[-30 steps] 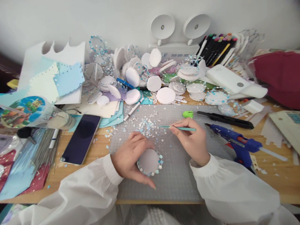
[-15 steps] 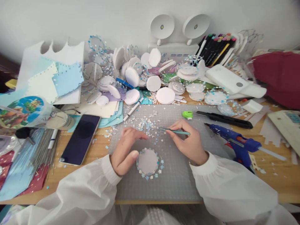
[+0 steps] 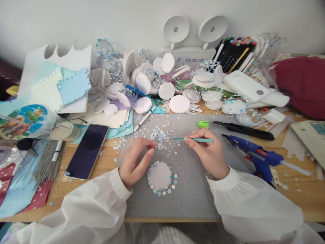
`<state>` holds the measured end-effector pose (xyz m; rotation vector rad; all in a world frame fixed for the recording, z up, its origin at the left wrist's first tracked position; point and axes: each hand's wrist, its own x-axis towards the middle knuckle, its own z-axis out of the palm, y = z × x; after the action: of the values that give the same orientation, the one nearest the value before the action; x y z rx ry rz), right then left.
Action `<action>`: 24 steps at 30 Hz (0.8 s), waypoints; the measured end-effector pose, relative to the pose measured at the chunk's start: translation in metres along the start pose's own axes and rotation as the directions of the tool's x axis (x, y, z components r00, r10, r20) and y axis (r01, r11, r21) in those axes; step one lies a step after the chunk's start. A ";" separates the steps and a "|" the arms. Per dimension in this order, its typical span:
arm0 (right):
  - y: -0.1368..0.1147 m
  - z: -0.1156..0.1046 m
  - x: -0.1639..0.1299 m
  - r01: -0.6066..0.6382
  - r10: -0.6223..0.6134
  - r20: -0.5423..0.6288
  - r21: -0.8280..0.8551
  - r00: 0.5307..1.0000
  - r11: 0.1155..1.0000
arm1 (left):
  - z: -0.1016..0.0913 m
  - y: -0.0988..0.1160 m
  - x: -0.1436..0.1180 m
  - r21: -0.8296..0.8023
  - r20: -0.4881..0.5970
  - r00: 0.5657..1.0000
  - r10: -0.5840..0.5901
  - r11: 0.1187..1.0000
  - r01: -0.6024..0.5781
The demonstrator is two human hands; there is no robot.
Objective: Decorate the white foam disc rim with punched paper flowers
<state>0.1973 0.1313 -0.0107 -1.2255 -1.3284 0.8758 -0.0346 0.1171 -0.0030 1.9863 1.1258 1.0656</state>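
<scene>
**Bright, even light over a busy desk**

Soft daylight-like light fills the scene, strongest on the white wall [image 3: 76,20] toward twelve o'clock. Shadows are faint: a thin one sits under the left hand [image 3: 134,161] and another under the right hand [image 3: 208,152]. The phone [image 3: 87,149] screen shows a dull sheen, no harsh glare. Centre detail is crisp; toward three and nine o'clock the desk edge [image 3: 304,217] bows and things stretch. The sleeves [image 3: 83,210] at six o'clock smear softly.

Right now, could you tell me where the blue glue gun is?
The blue glue gun lies on the table's right side, just right of the right hand, below the black knife.
</scene>
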 end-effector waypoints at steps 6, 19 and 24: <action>-0.002 0.006 -0.007 -0.233 0.190 0.166 0.300 0.968 0.925 | 0.001 0.001 0.006 0.017 -0.005 0.999 0.042 0.999 -0.042; -0.004 0.013 -0.017 -0.245 0.171 0.242 0.325 0.955 0.913 | 0.004 0.001 0.007 0.038 0.017 0.996 0.092 0.995 -0.093; -0.005 0.005 -0.010 -0.175 0.140 0.160 0.231 0.977 0.957 | 0.003 0.000 0.006 0.129 -0.062 0.997 0.048 0.991 -0.039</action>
<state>0.1901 0.1213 -0.0087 -1.1020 -1.2034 1.2229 -0.0306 0.1217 -0.0024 2.0976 1.2171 1.1123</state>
